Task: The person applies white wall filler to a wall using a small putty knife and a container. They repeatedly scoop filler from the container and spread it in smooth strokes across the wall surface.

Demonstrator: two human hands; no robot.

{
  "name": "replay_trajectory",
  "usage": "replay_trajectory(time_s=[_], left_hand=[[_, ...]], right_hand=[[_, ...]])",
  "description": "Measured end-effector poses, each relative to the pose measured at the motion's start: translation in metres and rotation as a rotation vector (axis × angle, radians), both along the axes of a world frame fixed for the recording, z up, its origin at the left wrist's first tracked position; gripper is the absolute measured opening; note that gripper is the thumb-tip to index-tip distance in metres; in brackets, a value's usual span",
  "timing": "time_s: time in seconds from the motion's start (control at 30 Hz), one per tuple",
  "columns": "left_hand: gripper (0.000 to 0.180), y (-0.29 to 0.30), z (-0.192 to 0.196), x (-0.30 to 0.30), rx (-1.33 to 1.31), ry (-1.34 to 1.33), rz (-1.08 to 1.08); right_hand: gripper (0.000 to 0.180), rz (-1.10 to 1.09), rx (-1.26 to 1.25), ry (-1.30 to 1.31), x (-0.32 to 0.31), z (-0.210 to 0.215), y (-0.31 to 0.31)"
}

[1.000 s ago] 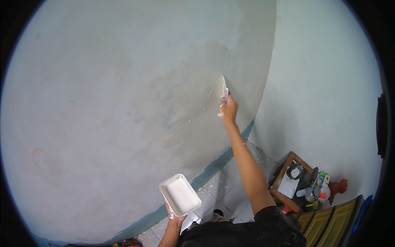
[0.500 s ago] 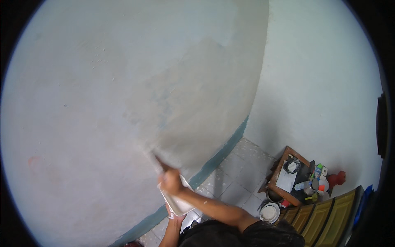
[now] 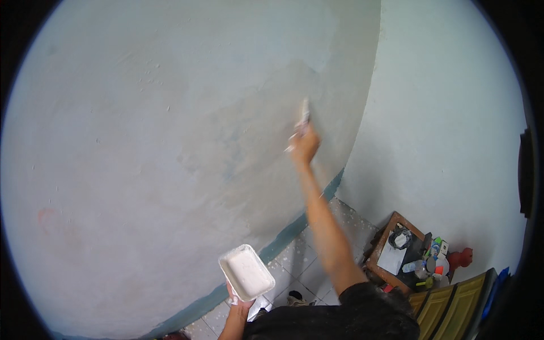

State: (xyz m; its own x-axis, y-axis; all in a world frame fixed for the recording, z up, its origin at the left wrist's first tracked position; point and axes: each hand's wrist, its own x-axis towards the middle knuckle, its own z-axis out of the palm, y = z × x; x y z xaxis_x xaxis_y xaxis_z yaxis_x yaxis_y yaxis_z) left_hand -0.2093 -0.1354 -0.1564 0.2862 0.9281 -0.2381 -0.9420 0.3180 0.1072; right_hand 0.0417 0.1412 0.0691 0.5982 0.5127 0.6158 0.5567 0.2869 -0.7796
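Note:
My right hand point(image 3: 305, 145) is stretched up against the wall point(image 3: 170, 141), closed around a flat putty blade point(image 3: 303, 116) whose edge lies on the grey, freshly coated patch point(image 3: 266, 153). Low down, my left hand point(image 3: 240, 306) grips the underside of a white rectangular tray point(image 3: 246, 273) with pale paste in it. The tray is level and stands apart from the wall.
A teal skirting band point(image 3: 283, 241) runs along the wall's foot above a spattered tiled floor point(image 3: 311, 266). A second pale wall point(image 3: 447, 124) meets it at the corner. At lower right a small wooden table point(image 3: 391, 252) carries containers and bottles, beside yellow panelled doors point(image 3: 453, 297).
My right hand rose from the tray, where it was half a second ago, back up to the wall with the blade. The left hand and tray stayed in place.

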Motion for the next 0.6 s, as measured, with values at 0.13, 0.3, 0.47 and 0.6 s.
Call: replay_trajectory(time_s=[0.13,0.3,0.47,0.6], left_hand=[[0.05,0.003,-0.016,0.0,-0.001,-0.035,-0.004],[0.051,-0.009,-0.049,-0.006,0.0,-0.064,-0.018],[0.052,-0.007,-0.068,-0.007,0.047,-0.211,-0.029],[0.055,0.005,-0.023,0.011,-0.027,-0.131,0.009]], right_hand=[[0.066,0.38,0.341,-0.254,-0.188,-0.036,-0.123],[0.072,0.782,0.293,-0.378,-0.275,-0.044,-0.234],[0.043,1.118,0.122,0.059,-0.214,-0.033,-0.241],[0.021,1.071,-0.149,0.952,-0.128,-0.044,-0.209]])
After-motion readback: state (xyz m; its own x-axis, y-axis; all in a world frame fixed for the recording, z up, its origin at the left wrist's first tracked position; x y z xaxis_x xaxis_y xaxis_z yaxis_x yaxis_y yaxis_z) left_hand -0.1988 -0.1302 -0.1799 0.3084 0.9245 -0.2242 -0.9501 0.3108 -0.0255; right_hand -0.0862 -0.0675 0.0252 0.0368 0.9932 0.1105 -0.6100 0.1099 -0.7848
